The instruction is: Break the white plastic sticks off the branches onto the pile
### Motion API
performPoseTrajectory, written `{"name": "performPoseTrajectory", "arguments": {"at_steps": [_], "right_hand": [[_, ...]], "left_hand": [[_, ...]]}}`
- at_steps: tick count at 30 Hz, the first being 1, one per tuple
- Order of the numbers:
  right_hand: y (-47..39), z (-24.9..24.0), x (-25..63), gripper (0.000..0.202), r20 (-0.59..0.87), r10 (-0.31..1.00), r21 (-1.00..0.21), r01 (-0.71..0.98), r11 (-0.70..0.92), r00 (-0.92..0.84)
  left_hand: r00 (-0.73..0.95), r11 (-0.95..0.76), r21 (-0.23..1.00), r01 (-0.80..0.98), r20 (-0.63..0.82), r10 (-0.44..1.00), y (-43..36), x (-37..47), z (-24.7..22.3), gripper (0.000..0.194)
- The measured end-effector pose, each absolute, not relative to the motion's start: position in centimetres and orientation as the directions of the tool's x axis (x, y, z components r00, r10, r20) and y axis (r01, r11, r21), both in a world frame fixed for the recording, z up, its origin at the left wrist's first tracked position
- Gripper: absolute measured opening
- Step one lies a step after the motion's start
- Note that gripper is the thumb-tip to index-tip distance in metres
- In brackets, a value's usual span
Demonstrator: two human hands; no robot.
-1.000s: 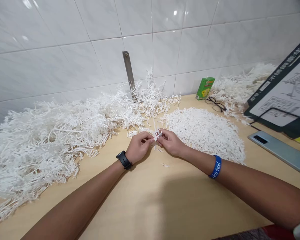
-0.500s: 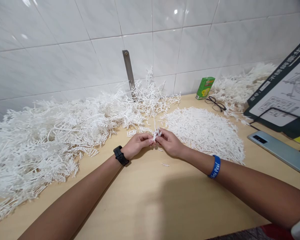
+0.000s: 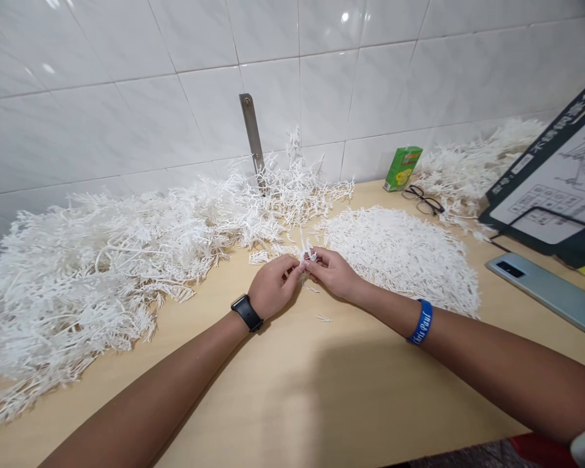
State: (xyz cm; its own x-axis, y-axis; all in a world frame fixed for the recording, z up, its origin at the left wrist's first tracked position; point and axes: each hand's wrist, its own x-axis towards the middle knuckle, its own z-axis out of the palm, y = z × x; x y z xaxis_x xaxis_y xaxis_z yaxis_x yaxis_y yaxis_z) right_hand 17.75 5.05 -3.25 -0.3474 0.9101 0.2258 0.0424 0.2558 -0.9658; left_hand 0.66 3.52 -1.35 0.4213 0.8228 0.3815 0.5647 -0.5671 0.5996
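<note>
Near the middle of the wooden table (image 3: pixel 283 383), my left hand (image 3: pixel 274 285) and my right hand (image 3: pixel 338 273) meet at the fingertips. Both pinch a small white branched plastic piece (image 3: pixel 306 252) between them, its thin strands pointing up. To the left spreads a large tangled heap of white branched strands (image 3: pixel 102 253). On the right, beside my right hand, lies a flatter pile of short white pieces (image 3: pixel 400 257). A few loose bits (image 3: pixel 323 318) rest on the table just in front of my hands.
A metal bar (image 3: pixel 252 133) leans against the tiled wall. Towards the back right are a green box (image 3: pixel 402 169), eyeglasses (image 3: pixel 423 199) and another white heap (image 3: pixel 472 162). At the right are a phone (image 3: pixel 548 289) and a dark printed box (image 3: pixel 560 175) with a cable.
My left hand has turned, its back rolled more upward and its wrist moved slightly right. The white piece between my fingers has shifted. My right hand has barely moved.
</note>
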Motion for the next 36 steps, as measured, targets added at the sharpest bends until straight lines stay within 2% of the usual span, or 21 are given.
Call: {"name": "performPoseTrajectory", "arguments": {"at_steps": [4,7,10,13,16,18,25,27,31,33,36], "right_hand": [[4.9,-3.3,17.7,0.027,0.279,0.894,-0.95,0.038,0.311,-0.351],[4.7,-3.4,17.6,0.026,0.306,0.881,-0.937,0.047,0.345,-0.36],[4.4,-3.3,17.6,0.025,0.329,0.865,-0.922,0.067,0.381,-0.378],[4.2,-2.9,17.7,0.023,0.398,0.847,-0.874,0.136,0.467,-0.352],[3.9,-2.4,17.7,0.02,0.513,0.806,-0.798,0.181,0.575,-0.296],[3.8,-2.2,17.7,0.018,0.531,0.794,-0.789,0.168,0.591,-0.297],[3.9,-2.8,17.3,0.025,0.315,0.904,-0.933,0.08,0.351,-0.291],[4.2,-3.0,17.3,0.026,0.296,0.917,-0.948,0.035,0.317,-0.268],[5.0,-3.0,17.6,0.031,0.217,0.951,-0.976,-0.046,0.212,-0.219],[5.3,-3.0,17.7,0.034,0.162,0.959,-0.984,-0.113,0.139,-0.231],[5.2,-3.0,17.7,0.037,0.109,0.954,-0.981,-0.187,0.057,-0.279]], "left_hand": [[0.427,-0.448,0.787,0.425,0.261,0.865,3.8,0.5,-1.3,0.037],[0.489,-0.237,0.955,0.179,0.123,0.864,4.2,0.5,-1.2,0.036],[0.545,-0.024,1.0,-0.016,0.029,0.838,4.4,0.5,-1.1,0.033],[0.552,0.059,0.997,-0.04,-0.027,0.833,4.6,0.4,-0.8,0.031],[0.553,0.081,0.996,-0.038,-0.047,0.832,4.7,0.2,-0.7,0.029],[0.555,0.091,0.995,-0.043,-0.052,0.83,4.8,0.1,-0.8,0.029],[0.512,0.005,1.0,0.004,-0.006,0.859,4.6,0.5,-0.9,0.037],[0.447,-0.005,1.0,0.005,0.002,0.895,4.5,0.6,-1.0,0.037],[0.336,0.011,0.999,-0.052,0.007,0.942,4.6,0.4,-1.2,0.018],[0.318,-0.029,0.998,-0.05,0.043,0.947,4.5,0.4,-1.2,0.022],[0.335,-0.145,0.988,0.049,0.121,0.934,4.2,0.7,-1.1,0.028]]}}
